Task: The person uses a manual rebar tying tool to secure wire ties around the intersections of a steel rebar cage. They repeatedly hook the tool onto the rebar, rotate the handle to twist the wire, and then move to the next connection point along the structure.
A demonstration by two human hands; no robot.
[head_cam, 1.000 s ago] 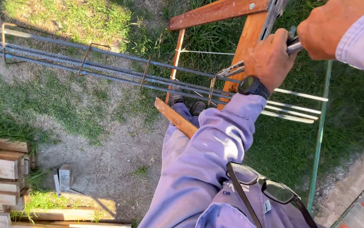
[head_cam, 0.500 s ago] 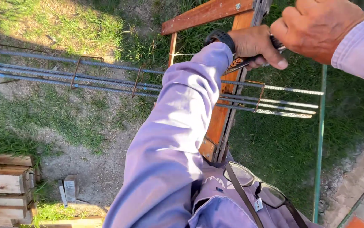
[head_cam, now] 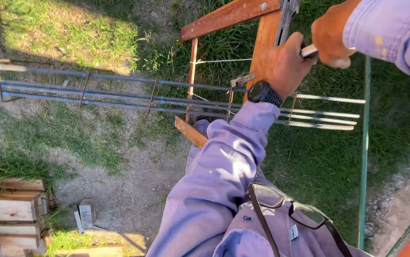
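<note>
Fingers of the left hand (head_cam: pixel 283 64) curl tight around the near handle of a long metal tool (head_cam: pixel 243 79), and the right hand (head_cam: pixel 328 35), at the upper right of the frame, is fisted on the far handle, so neither hand shows any opening. Compared with half a second ago, the left arm has swung back out: the sleeve no longer covers the middle of the frame, the watch (head_cam: pixel 264 93) faces the camera again, and the tool's jaws now sit at a rusty stirrup (head_cam: pixel 229 102) on the rebar cage (head_cam: pixel 119 95). That reads as a fresh bite at a tie point. The cage lies across the wooden trestle (head_cam: pixel 262 38), running from the left edge to right of centre.
</note>
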